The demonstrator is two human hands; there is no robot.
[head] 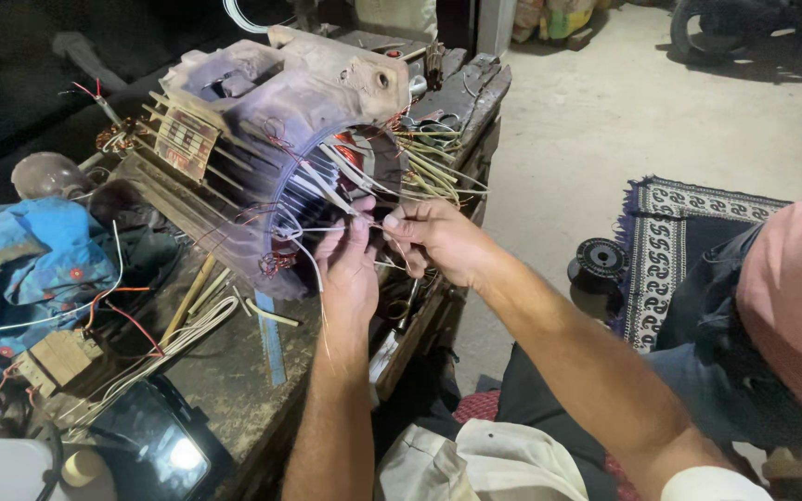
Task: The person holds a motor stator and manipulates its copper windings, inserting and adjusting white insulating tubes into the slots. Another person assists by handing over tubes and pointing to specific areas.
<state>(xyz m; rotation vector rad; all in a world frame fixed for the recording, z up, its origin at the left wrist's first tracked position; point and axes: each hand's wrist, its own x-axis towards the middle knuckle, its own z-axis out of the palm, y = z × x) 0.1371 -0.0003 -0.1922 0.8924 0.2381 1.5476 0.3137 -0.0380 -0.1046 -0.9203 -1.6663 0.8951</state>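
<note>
Here the motor stator housing point(271, 139) lies tilted on the workbench point(234, 380), its open bore facing down-right toward the person; its long axis runs from upper left, away from the person, to lower right. The sleeved lead wires point(327, 181) fan out of that bore mouth and sit directly above and just ahead of both hands — the left hand point(347, 269) lies squarely below the opening and is the nearer; the right hand point(433, 239) comes in from the right side, just beside it. Both hands are nearly closed in pinch grips; the left thumb and fingers clamp a thin pale wire at the bore's edge; the right fingertips pinch thin strands drawn from the same bundle. The hands almost touch. Stiff yellowish insulation strips point(433, 162) project from the housing's right side, above the right hand.
</note>
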